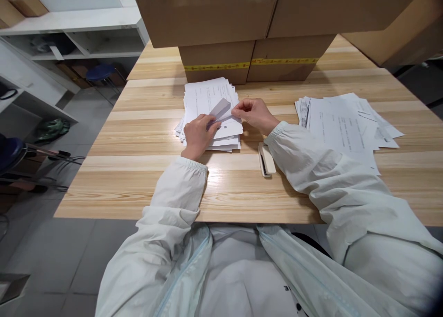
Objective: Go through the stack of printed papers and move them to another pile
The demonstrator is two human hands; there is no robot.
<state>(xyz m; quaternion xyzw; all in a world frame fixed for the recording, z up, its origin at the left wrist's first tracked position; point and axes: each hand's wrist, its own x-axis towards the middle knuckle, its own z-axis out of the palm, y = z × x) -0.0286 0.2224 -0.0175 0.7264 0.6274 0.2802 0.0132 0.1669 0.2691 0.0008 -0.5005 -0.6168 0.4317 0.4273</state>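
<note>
A stack of white printed sheets [207,95] lies on the wooden table [138,169] in front of me. My left hand [198,134] rests on the stack's near part and pinches the left end of a folded sheet [220,108]. My right hand [255,114] grips the same folded sheet at its right end. The fold stands up slightly between both hands. A white stapler [266,159] lies on the table just under my right wrist, touched by neither hand.
A second, looser pile of printed sheets [341,123] spreads over the table's right side. Cardboard boxes [249,35] stand stacked along the table's far edge. White shelving [79,31] and a blue stool [101,71] are at the left, over a grey tiled floor.
</note>
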